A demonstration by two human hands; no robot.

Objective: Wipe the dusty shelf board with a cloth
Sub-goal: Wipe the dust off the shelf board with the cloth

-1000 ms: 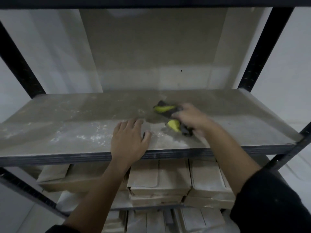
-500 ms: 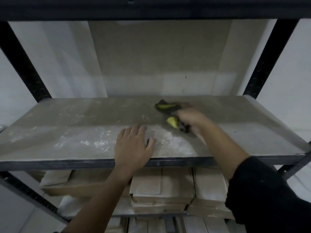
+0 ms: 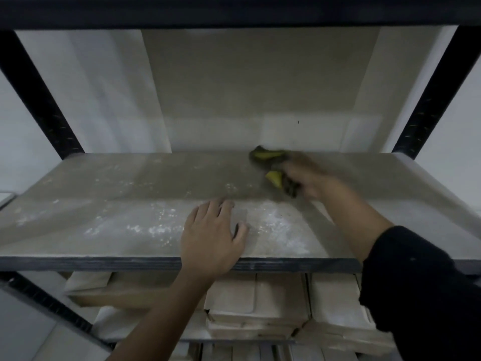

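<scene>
Your right hand (image 3: 309,178) is far back on the shelf board (image 3: 104,204), right of the board's middle and near its back edge, and it is blurred. Its fingers are curled tight around a yellow and dark cloth (image 3: 270,165), which is bunched up and pressed on the board. One end of the cloth sticks out toward the back edge; another yellow corner shows just under your knuckles. Your right forearm crosses the board from its front edge, and the black sleeve (image 3: 416,295) hangs over the front right part.

Your left hand (image 3: 213,238) lies flat on the board at its front edge, about the middle of its length. Its fingers are spread and hold nothing, with the palm down and the thumb out toward the right.

White dust (image 3: 276,225) lies in patches along the front half of the board, on both sides of your left hand, and thinner specks run along the middle strip toward the left end. The strip nearer the back looks darker.

Under the board, stacks of pale flat packs (image 3: 255,308) sit on the lower shelf. Black uprights (image 3: 39,100) stand at the back corners.
</scene>
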